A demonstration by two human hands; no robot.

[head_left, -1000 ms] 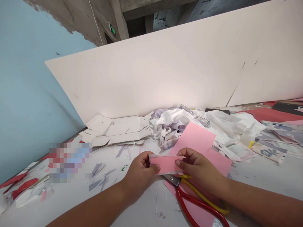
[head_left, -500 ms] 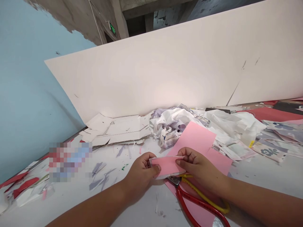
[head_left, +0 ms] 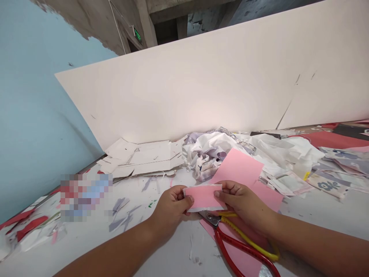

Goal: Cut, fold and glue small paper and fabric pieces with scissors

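my left hand (head_left: 171,207) and right hand (head_left: 243,202) both pinch a small rectangular pink paper piece (head_left: 203,197) by its short ends; it now sits level at six o'clock, just above red-handled steel scissors (head_left: 227,244).

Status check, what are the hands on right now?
Left hand and right hand pinching opposite ends of a pink paper piece. Red-and-yellow scissors below right hand, not held. Pink sheet beyond.

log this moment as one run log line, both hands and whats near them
left hand: pinching pink paper slip | right hand: pinching same slip | nearby: red-and-yellow-handled scissors, pink paper sheet
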